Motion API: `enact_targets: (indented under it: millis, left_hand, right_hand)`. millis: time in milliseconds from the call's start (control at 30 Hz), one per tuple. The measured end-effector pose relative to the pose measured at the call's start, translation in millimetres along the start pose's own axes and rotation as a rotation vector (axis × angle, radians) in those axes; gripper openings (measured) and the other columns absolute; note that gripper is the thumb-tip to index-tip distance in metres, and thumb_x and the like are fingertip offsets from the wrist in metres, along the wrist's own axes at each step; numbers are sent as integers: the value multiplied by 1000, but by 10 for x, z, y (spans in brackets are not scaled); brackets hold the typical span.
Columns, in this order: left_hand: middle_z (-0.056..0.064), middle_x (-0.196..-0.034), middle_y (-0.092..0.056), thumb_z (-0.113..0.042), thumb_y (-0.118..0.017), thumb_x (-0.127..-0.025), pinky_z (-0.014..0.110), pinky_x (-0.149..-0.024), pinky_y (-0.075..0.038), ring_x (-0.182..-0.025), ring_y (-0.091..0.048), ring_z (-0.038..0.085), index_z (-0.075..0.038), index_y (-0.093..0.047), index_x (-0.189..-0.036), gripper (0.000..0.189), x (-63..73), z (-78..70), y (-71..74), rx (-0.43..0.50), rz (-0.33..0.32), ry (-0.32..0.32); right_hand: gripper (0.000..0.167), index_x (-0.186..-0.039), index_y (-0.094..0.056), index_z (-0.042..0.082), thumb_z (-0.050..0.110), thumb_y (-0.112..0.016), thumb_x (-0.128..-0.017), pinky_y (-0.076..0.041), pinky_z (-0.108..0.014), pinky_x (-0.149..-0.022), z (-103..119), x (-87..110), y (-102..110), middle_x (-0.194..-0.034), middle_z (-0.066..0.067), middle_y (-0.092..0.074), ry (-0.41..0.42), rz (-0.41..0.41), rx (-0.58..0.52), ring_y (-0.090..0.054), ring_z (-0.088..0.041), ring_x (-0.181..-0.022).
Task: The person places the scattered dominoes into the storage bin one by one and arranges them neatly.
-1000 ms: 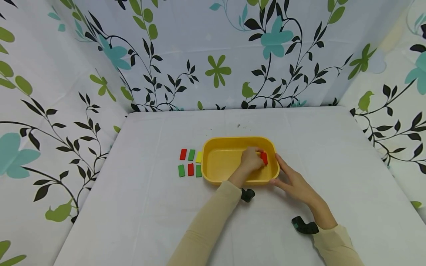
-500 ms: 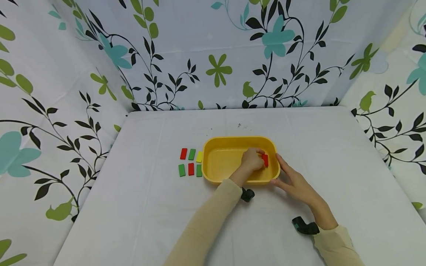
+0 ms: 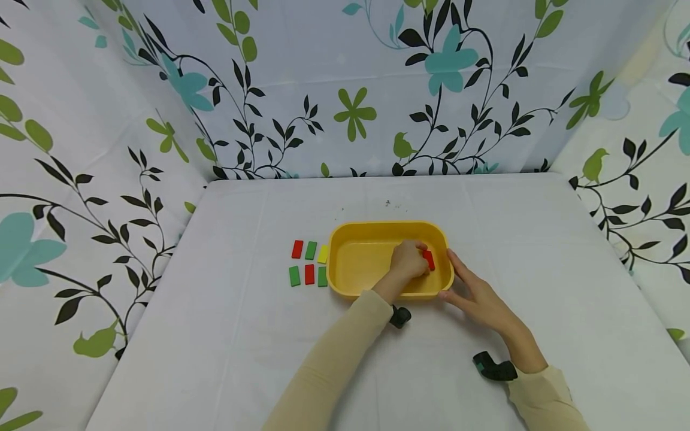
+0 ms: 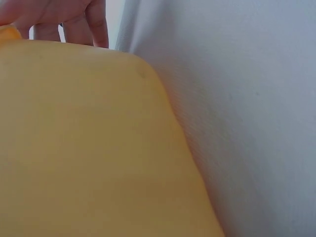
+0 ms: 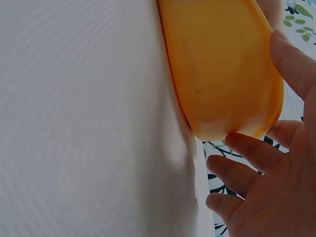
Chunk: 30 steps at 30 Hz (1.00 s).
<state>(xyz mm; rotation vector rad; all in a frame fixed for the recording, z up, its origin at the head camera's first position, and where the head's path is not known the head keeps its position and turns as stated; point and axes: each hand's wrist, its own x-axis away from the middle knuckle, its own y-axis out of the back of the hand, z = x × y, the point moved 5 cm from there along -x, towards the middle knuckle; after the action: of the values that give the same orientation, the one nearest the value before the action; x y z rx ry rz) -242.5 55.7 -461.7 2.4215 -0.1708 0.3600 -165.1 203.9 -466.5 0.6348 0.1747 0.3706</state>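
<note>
A yellow plastic tray (image 3: 361, 263) stands on the white-covered table. My left hand (image 3: 408, 260) reaches inside it near the right end, its fingers and thumb pinching a small red rectangular block (image 3: 428, 260). That block looks tilted, and part of it is hidden by the fingers. At the tray's right end, my right hand (image 3: 474, 296) touches the outside with extended fingers, the thumb near the front corner. In the right wrist view, the right hand's thumb (image 5: 291, 61) lies along the rim and its other fingers are spread. The left wrist view mostly shows the tray's outer wall (image 4: 94, 138).
Left of the tray, small blocks lie in two rows: red (image 3: 297, 249), green (image 3: 310, 250) and yellow (image 3: 322, 254) behind; green (image 3: 294, 276), red (image 3: 309, 274) and green (image 3: 322, 276) in front. A patterned curtain (image 3: 302, 72) surrounds the table (image 3: 215, 335).
The red block has shifted slightly toward the front of the tray and its angle has changed in my left fingers. My right hand keeps its place on the tray.
</note>
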Motion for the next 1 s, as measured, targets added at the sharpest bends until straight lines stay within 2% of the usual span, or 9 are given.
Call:
enact_targets:
  millis: [267, 700, 867, 1000]
  left_hand:
    - [6, -113, -67, -4, -72, -78, 27, -87, -49, -97, -53, 20, -9, -68, -120, 43, 7, -11, 12, -75, -20, -35]
    - [7, -114, -67, -4, -72, -79, 29, -90, -49, -100, -53, 21, -7, -67, -120, 41, 19, -23, 17, -59, -15, -46]
    - [5, -120, -66, -5, -71, -81, 31, -95, -49, -104, -55, 22, -9, -65, -124, 44, 30, -36, 43, -61, -43, -41]
    - [2, -109, -66, -4, -72, -81, 29, -90, -51, -97, -55, 18, -13, -63, -128, 49, 39, -44, 77, -37, -90, -56]
  right_hand:
    - [89, -159, -9, 22, 25, -68, -92, -23, -65, -111, -15, -8, -15, -162, -15, -19, 2, 2, 11, -23, -46, -145]
    - [91, -159, -8, 24, 27, -69, -91, -23, -63, -112, -7, 1, 0, -163, -13, -18, -5, 3, 1, -24, -43, -146]
    - [90, -159, -8, 23, 29, -68, -92, -23, -64, -112, -15, -9, -6, -163, -14, -18, -15, 4, 4, -25, -45, -145]
    - [89, -159, -8, 23, 28, -68, -92, -23, -64, -112, -23, -10, -8, -163, -13, -18, -16, 4, -3, -26, -45, -145]
